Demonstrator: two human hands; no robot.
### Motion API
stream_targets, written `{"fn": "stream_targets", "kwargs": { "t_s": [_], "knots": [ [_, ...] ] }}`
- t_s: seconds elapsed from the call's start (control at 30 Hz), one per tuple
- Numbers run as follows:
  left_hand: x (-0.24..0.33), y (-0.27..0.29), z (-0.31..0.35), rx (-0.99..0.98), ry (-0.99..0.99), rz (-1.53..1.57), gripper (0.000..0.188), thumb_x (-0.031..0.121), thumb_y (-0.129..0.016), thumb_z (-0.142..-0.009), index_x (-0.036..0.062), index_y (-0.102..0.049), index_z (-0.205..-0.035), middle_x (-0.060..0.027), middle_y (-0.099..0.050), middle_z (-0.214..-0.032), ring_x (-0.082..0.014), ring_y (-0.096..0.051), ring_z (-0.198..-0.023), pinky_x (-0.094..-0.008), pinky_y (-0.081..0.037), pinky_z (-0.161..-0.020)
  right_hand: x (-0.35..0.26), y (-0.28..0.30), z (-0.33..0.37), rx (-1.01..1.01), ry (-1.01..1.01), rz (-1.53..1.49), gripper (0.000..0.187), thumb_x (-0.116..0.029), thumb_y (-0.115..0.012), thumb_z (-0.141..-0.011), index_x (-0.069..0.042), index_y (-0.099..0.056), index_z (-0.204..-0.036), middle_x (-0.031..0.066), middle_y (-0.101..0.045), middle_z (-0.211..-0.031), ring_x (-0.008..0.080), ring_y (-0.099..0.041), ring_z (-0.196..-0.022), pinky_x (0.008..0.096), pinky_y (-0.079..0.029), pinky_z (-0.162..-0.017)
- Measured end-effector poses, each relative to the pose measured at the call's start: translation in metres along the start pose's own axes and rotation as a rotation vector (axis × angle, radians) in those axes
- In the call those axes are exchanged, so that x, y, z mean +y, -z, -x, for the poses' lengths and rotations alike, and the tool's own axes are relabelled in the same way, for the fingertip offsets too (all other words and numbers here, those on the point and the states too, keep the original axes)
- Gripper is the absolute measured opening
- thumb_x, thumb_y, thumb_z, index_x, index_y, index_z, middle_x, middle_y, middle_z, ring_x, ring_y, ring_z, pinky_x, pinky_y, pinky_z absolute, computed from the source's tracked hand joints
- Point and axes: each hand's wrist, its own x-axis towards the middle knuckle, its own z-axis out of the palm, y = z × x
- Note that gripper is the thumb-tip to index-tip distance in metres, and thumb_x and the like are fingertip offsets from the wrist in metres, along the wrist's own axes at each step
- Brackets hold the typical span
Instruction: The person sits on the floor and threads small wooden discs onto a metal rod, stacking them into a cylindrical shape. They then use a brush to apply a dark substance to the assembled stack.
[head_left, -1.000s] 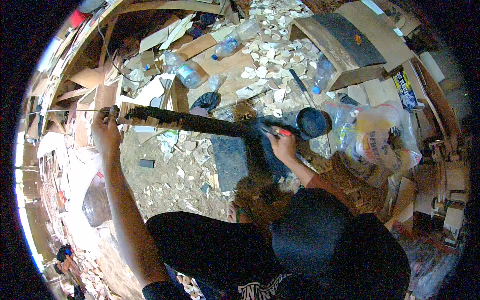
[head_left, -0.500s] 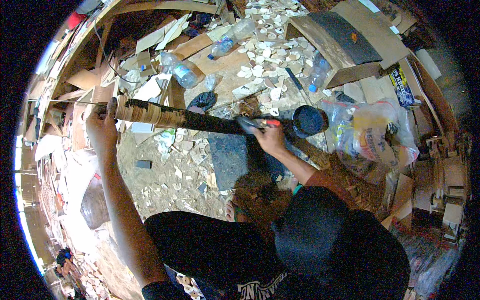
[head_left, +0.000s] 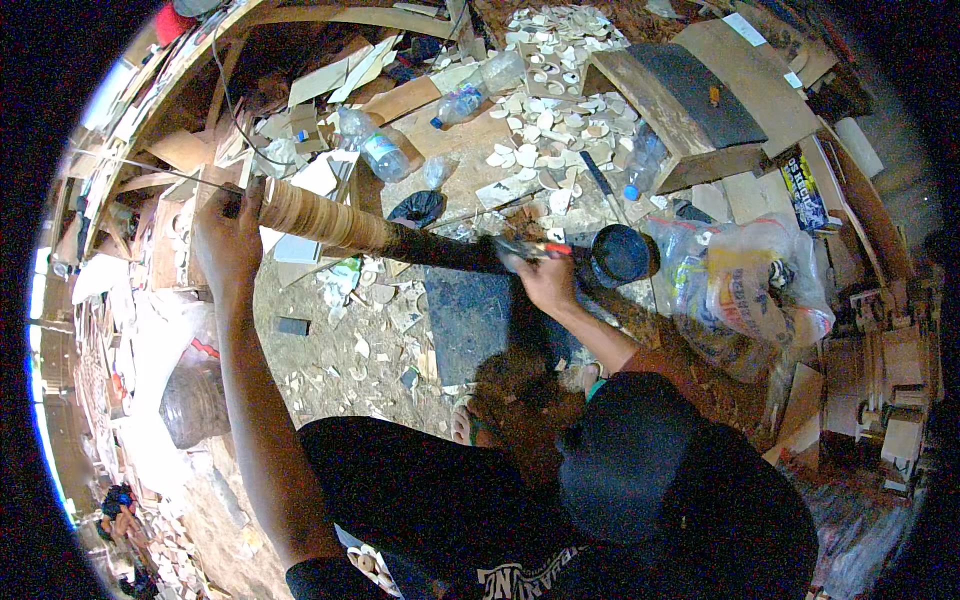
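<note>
A long stack of thin wooden rings (head_left: 325,219) on a thin rod (head_left: 150,164) slants across in front of me. Its left part shows bare pale wood; the right part is coated black. My left hand (head_left: 228,222) is closed round the left end, where the rod sticks out past my fingers. My right hand (head_left: 545,280) grips a paintbrush (head_left: 553,249) with a red part on its handle. The bristles are blurred and lie against the black part of the stack. Just right of this hand stands a black tub (head_left: 620,255) with dark contents.
A dark board (head_left: 465,315) lies on the floor below the stack. Plastic bottles (head_left: 375,146) and many wood offcuts (head_left: 550,120) are strewn beyond it. A clear plastic sack (head_left: 740,290) sits at right, below a wooden bench (head_left: 690,90). Scrap wood fills the left side.
The stack has turned: black streaks along the top of its left part have gone from sight, and bare wood shows there. The brush stays on the black part. The whole view has shifted slightly.
</note>
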Motion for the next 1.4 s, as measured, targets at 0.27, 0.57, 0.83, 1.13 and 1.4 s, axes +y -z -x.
{"fn": "stream_targets", "kwargs": {
  "t_s": [0.27,0.57,0.83,1.13,1.4],
  "knots": [
    [0.023,0.008,0.007,0.023,-0.015,0.038,0.036,0.032,-0.067,-0.085,-0.0025,-0.065,-0.075,-0.0158,-0.064,-0.066,-0.0255,-0.060,-0.059,-0.0383,-0.046,-0.060,-0.077,-0.005,-0.032,-0.118,0.189,-0.414,0.037,-0.036,-0.068,-0.085,0.000,-0.068,-0.092,0.0112,-0.067,-0.078,0.0223,-0.062,-0.071,0.0361,-0.047,-0.069],
    [0.039,0.009,0.013,0.066,0.003,0.079,0.034,0.030,-0.069,-0.082,-0.0029,-0.066,-0.073,-0.0171,-0.063,-0.064,-0.0255,-0.061,-0.055,-0.0393,-0.046,-0.056,-0.085,0.022,-0.019,-0.149,0.131,0.133,0.033,-0.034,-0.068,-0.084,-0.002,-0.067,-0.090,0.0133,-0.067,-0.082,0.0249,-0.061,-0.068,0.0381,-0.045,-0.061],
    [0.044,0.009,0.014,0.121,-0.029,0.078,0.040,0.033,-0.064,-0.086,-0.0029,-0.058,-0.069,-0.0155,-0.059,-0.061,-0.0232,-0.054,-0.052,-0.0370,-0.042,-0.054,-0.099,0.024,-0.030,-0.129,0.122,0.148,0.027,-0.028,-0.069,-0.084,-0.002,-0.068,-0.091,0.0048,-0.065,-0.069,0.0135,-0.058,-0.062,0.0291,-0.046,-0.060],
    [0.057,0.009,0.013,0.149,-0.068,0.093,0.034,0.028,-0.066,-0.084,-0.0028,-0.064,-0.069,-0.0174,-0.061,-0.059,-0.0275,-0.060,-0.050,-0.0392,-0.044,-0.052,-0.147,0.027,-0.031,-0.228,0.223,-0.447,0.027,-0.020,-0.066,-0.088,0.001,-0.064,-0.105,0.0096,-0.067,-0.099,0.0159,-0.062,-0.088,0.0299,-0.047,-0.081],
    [0.056,0.012,0.018,0.077,0.002,0.126,0.043,0.035,-0.061,-0.088,-0.0026,-0.056,-0.067,-0.0137,-0.055,-0.057,-0.0187,-0.049,-0.051,-0.0358,-0.039,-0.052,-0.079,0.022,0.008,-0.077,0.224,-0.129,0.028,-0.019,-0.069,-0.085,0.000,-0.063,-0.105,0.0110,-0.068,-0.092,0.0197,-0.064,-0.081,0.0331,-0.050,-0.072]
  ]
}}
